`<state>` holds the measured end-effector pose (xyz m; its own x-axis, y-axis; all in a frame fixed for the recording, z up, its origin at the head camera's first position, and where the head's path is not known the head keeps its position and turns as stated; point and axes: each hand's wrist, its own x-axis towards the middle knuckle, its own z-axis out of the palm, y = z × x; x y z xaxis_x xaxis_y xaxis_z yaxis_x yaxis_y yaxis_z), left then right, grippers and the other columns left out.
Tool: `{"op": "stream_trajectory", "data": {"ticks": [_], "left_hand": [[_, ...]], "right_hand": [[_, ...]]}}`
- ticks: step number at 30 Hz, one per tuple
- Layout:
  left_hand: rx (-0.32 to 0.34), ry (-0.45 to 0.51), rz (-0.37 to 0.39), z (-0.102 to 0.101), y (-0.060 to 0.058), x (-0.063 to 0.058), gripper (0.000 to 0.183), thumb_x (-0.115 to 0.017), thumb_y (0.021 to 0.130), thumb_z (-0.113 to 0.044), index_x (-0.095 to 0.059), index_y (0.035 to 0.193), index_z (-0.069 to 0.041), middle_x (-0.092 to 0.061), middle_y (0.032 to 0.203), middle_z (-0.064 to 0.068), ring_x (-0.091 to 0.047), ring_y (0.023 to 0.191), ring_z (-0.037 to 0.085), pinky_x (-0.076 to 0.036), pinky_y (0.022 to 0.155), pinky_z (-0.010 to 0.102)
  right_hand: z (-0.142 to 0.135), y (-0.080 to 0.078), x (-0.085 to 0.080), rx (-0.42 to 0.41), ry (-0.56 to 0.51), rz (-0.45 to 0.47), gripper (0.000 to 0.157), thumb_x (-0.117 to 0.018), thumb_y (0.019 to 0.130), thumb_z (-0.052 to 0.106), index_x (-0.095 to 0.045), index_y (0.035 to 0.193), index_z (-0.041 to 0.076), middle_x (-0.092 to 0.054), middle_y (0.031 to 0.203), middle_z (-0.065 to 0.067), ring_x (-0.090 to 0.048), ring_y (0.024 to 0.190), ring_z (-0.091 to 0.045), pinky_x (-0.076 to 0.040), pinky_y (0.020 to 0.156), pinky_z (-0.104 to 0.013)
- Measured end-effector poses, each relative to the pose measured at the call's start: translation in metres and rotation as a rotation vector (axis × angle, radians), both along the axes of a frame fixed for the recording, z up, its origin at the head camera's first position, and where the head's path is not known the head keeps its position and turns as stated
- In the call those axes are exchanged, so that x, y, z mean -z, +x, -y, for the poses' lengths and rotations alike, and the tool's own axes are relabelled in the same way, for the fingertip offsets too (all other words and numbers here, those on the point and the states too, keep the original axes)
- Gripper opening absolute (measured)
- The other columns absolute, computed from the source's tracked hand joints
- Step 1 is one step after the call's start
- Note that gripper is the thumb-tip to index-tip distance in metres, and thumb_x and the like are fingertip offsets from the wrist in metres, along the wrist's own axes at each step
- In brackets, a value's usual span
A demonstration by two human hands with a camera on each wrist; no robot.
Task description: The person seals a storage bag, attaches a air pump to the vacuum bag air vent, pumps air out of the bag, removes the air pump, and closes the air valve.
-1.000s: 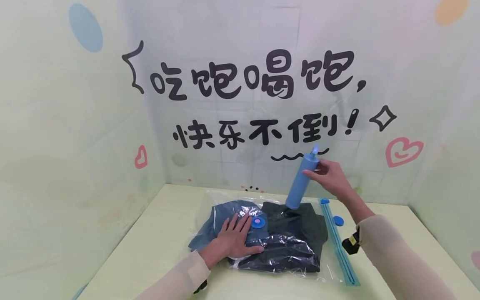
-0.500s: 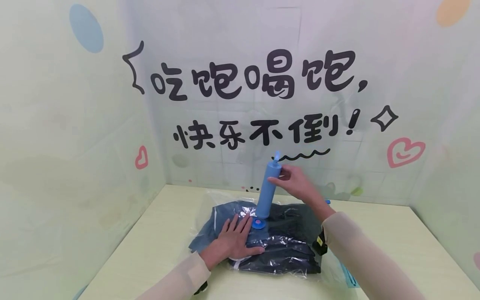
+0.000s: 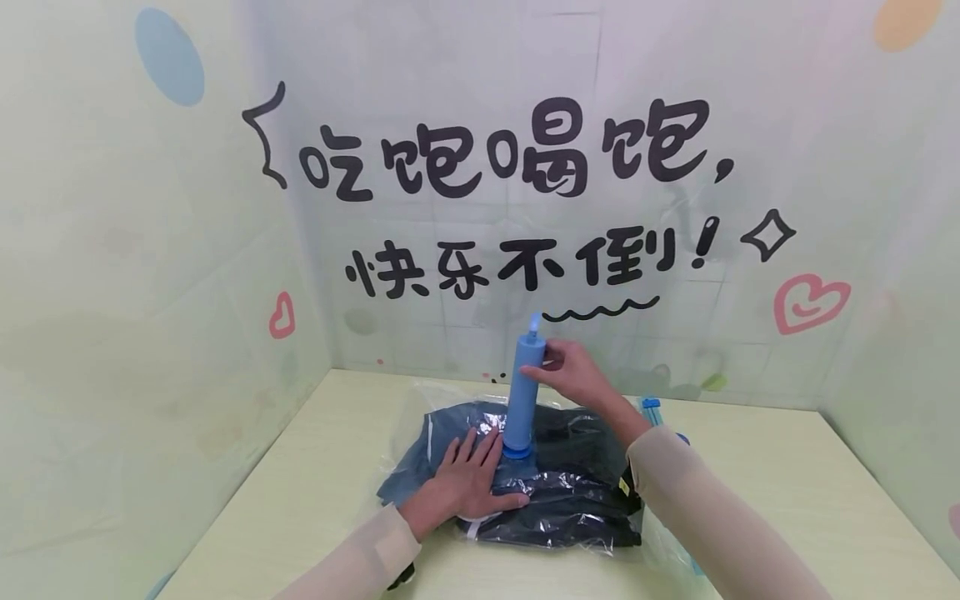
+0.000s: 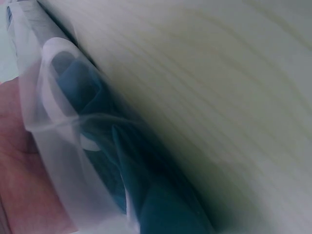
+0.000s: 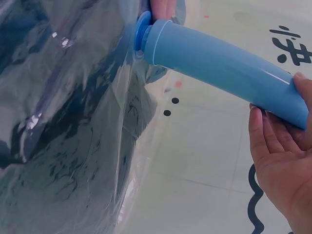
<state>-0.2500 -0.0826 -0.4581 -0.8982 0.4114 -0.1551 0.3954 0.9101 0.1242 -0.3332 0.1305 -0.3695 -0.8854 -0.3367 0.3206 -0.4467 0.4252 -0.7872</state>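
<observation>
A clear vacuum storage bag (image 3: pixel 570 537) lies flat with folded dark and blue clothes (image 3: pixel 453 425) inside. My left hand (image 3: pixel 468 485) rests on it with fingers spread, just left of the round blue valve (image 3: pixel 516 454). Between thumb and fingers, my right hand (image 3: pixel 573 372) holds a blue hand pump (image 3: pixel 523 396) near its top. The pump stands almost upright, its lower end at the valve. In the right wrist view the pump's end (image 5: pixel 158 43) meets the blue valve disc (image 5: pixel 141 31). Bag plastic and blue cloth (image 4: pixel 141 165) fill the left wrist view's left side.
The bag's teal zip edge (image 3: pixel 651 408) runs along its right side, mostly behind my right sleeve (image 3: pixel 712 500). A blue cap (image 3: pixel 682 438) on the table is partly covered by that sleeve. Printed curtains (image 3: pixel 450 333) bound the pale table (image 3: pixel 300 483) at the back and sides.
My right hand has carried the pump leftward and down from above the dark clothes onto the valve, and the pump has become more upright. The left hand stays put.
</observation>
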Motion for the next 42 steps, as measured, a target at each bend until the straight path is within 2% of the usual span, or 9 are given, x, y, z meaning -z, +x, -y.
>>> {"op": "stream_trajectory", "data": {"ticks": [12, 18, 27, 31, 36, 42], "left_hand": [[-0.009, -0.012, -0.006, 0.001, -0.001, 0.001, 0.108, -0.045, 0.087, -0.084, -0.026, 0.162, -0.009, -0.021, 0.167, 0.008, -0.012, 0.152, 0.037, -0.013, 0.118, 0.057], [-0.001, -0.015, -0.009, 0.001, 0.000, 0.001, 0.108, -0.045, 0.087, -0.084, -0.025, 0.162, -0.008, -0.021, 0.167, 0.008, -0.012, 0.152, 0.037, -0.013, 0.117, 0.057], [-0.002, -0.014, 0.000, 0.002, -0.001, 0.000, 0.109, -0.045, 0.088, -0.083, -0.023, 0.162, -0.007, -0.020, 0.167, 0.009, -0.011, 0.152, 0.036, -0.012, 0.118, 0.057], [0.008, -0.008, 0.002, 0.003, -0.005, 0.006, 0.108, -0.043, 0.088, -0.083, -0.022, 0.163, -0.007, -0.018, 0.168, 0.009, -0.007, 0.152, 0.036, -0.010, 0.118, 0.057], [0.026, 0.008, -0.004, 0.003, -0.007, 0.013, 0.111, -0.036, 0.088, -0.086, -0.020, 0.163, -0.006, -0.015, 0.168, 0.008, -0.004, 0.153, 0.035, -0.007, 0.118, 0.057], [0.023, -0.005, 0.007, 0.002, -0.006, 0.006, 0.107, -0.042, 0.090, -0.082, -0.022, 0.163, -0.007, -0.017, 0.168, 0.009, -0.007, 0.152, 0.036, -0.011, 0.118, 0.057]], "right_hand": [[0.011, 0.005, -0.002, 0.006, 0.041, 0.018, 0.045, -0.078, 0.094, 0.023, -0.063, 0.127, -0.003, -0.069, 0.117, -0.015, -0.071, 0.101, -0.028, -0.056, 0.086, -0.043], [0.014, 0.008, -0.001, 0.032, 0.073, -0.007, 0.047, -0.079, 0.093, 0.025, -0.063, 0.127, -0.002, -0.068, 0.117, -0.014, -0.070, 0.099, -0.027, -0.057, 0.085, -0.043], [0.023, 0.014, 0.011, 0.178, 0.051, -0.066, 0.049, -0.082, 0.089, 0.030, -0.060, 0.119, -0.001, -0.067, 0.106, -0.013, -0.069, 0.092, -0.026, -0.058, 0.079, -0.042], [0.031, 0.017, 0.016, 0.224, 0.061, -0.130, 0.049, -0.083, 0.088, 0.034, -0.060, 0.114, -0.001, -0.064, 0.099, -0.011, -0.065, 0.085, -0.024, -0.057, 0.074, -0.041], [0.039, 0.020, 0.018, 0.262, 0.081, -0.159, 0.046, -0.082, 0.088, 0.038, -0.063, 0.107, 0.000, -0.058, 0.093, -0.009, -0.058, 0.079, -0.023, -0.054, 0.070, -0.040], [0.043, 0.020, 0.018, 0.291, 0.055, -0.145, 0.051, -0.084, 0.085, 0.042, -0.059, 0.108, 0.003, -0.061, 0.096, -0.009, -0.059, 0.080, -0.022, -0.054, 0.071, -0.041]]}}
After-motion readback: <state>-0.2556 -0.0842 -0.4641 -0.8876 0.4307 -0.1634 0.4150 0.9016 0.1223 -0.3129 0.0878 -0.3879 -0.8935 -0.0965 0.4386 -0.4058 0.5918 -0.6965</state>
